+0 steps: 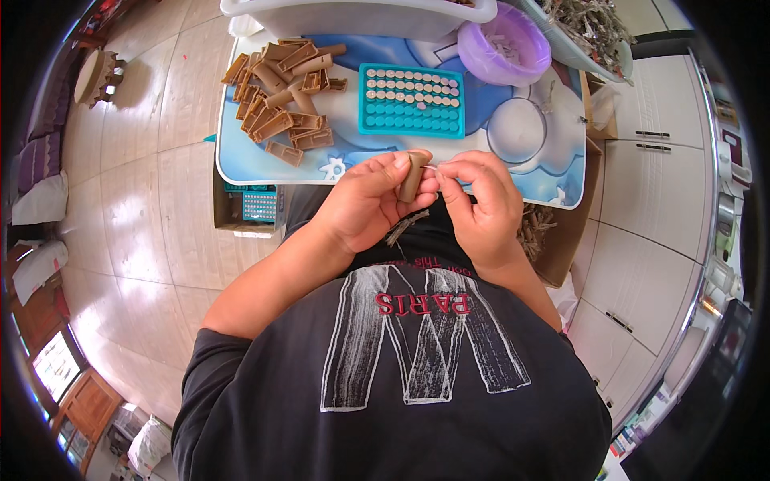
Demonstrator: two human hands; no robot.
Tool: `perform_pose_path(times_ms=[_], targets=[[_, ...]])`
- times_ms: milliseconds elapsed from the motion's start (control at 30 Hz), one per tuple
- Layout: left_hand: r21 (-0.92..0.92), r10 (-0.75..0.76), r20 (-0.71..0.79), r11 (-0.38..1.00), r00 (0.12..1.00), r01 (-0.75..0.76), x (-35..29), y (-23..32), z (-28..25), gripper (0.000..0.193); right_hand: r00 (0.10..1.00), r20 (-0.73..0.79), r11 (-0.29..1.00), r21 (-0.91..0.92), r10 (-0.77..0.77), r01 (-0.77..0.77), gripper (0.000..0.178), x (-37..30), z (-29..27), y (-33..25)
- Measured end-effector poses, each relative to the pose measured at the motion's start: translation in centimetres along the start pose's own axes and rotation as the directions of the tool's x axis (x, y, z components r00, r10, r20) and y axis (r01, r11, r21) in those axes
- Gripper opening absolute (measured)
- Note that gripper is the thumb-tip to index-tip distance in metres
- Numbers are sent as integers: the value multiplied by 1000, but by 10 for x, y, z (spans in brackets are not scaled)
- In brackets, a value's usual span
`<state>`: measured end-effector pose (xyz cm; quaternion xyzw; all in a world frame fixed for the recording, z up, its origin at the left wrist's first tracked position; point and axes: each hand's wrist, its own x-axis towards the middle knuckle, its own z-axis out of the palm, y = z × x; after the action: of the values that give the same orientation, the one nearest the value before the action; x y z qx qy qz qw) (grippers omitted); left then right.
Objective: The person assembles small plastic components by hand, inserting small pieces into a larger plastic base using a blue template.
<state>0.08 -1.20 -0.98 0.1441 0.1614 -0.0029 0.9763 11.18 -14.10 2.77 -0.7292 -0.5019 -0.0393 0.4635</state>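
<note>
My left hand [365, 200] grips a brown curved plastic piece [411, 180] upright between thumb and fingers, over the table's near edge. Close at its right side, my right hand [485, 196] pinches a thin pale strand [431, 167] that reaches to the brown piece. Whether the strand is fixed to it is too small to tell. Beyond the hands lies a teal tray [411, 132] with rows of small round whitish pieces [409, 84] in its far part. At the far left of the table, similar brown plastic pieces [273, 124] are heaped. Below my left fingers hangs a greyish bundle of strands [405, 228].
A purple bowl [473, 60] holding whitish bits stands at the table's far right, beside a tub of tangled grey strands [589, 28]. A white bin [361, 20] borders the far edge. Cardboard boxes [573, 224] flank the blue-patterned table [521, 172]; white cabinets [650, 184] stand at right.
</note>
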Motion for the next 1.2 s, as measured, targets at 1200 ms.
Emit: perform_pose_path(times_ms=[1200], targets=[[107,13,-100,994,995,-2,-1,-5,17,34,998,34,997,-41,-57,58,15,-5,5,5]])
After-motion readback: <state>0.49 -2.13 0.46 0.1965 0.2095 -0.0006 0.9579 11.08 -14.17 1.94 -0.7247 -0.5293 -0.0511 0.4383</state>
